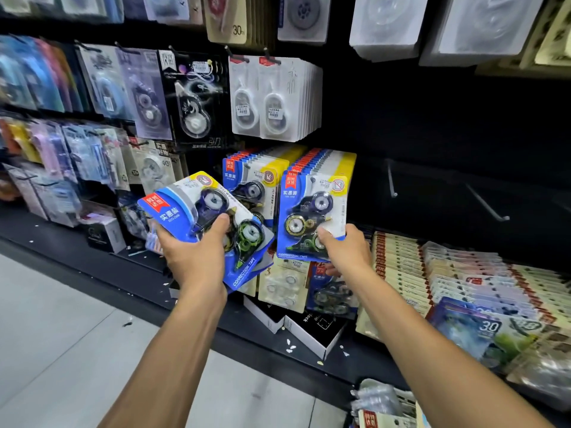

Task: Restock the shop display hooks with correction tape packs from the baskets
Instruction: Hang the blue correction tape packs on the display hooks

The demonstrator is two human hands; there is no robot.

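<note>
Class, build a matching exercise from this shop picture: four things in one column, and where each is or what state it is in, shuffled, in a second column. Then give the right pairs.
Things
1. left hand
2. right hand
3. bare hooks
4. white packs

States
A. hang in the row above the blue packs
B. grips a tilted blue pack off the hook
C. stick out of the dark wall with nothing on them
D. pinches the bottom of the front pack of a hanging row

Pairs: 1-B, 2-D, 3-C, 4-A
</note>
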